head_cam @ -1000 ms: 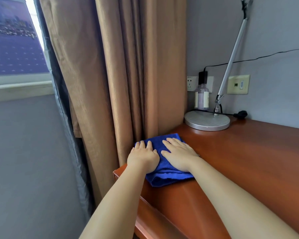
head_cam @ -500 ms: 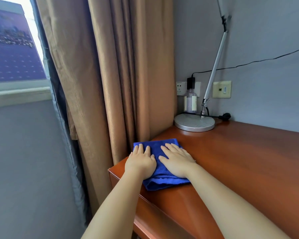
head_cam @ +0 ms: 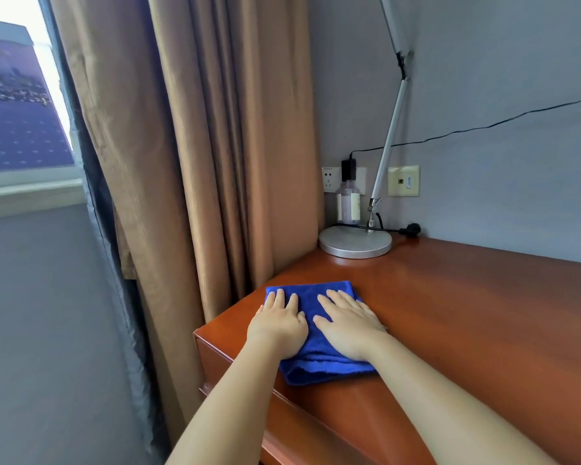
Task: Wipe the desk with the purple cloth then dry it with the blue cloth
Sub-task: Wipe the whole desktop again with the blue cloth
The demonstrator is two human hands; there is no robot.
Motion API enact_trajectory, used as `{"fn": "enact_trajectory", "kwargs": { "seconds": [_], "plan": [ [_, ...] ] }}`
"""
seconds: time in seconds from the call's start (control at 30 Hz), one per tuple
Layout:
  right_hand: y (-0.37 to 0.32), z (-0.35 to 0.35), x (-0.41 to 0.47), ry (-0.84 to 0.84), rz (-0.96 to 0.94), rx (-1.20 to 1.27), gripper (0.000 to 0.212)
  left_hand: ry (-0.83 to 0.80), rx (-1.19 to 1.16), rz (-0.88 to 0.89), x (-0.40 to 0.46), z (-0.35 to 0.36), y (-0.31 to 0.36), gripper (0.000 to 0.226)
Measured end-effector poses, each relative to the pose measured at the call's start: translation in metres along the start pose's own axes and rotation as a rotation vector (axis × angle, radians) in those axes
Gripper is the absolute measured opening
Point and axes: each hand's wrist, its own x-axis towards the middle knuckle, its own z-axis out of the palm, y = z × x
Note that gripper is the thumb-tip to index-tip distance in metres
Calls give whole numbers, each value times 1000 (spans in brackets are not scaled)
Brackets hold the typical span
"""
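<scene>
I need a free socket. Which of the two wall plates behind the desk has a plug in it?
The white wall plate, the one nearer the curtain, holds a black plug. The beige wall plate, right of the lamp arm, has none.

A glossy reddish-brown wooden desk (head_cam: pixel 467 313) carries everything. Near its left end lies a folded blue cloth (head_cam: pixel 311 295). At the far corner, against the wall, stand a lamp's round silver base (head_cam: pixel 354 241) and — just behind it — a clear bottle (head_cam: pixel 348 203).
</scene>
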Motion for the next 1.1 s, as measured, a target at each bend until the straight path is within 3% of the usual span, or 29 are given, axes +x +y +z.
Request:
{"fn": "enact_trajectory", "kwargs": {
  "seconds": [0.57, 0.87, 1.1],
  "plan": [
    [44, -14, 151, 28, 47, -59, 59, -2, -74, -8, 169, -5, -9, 52],
    [38, -17, 111, 14, 49, -36, 58, 48, -17, 37, 136, -2, -4, 52],
    [34, -15, 45, -5, 80, -15, 59, -16, 49, 97, 83, 9, 9, 54]
  ]
}}
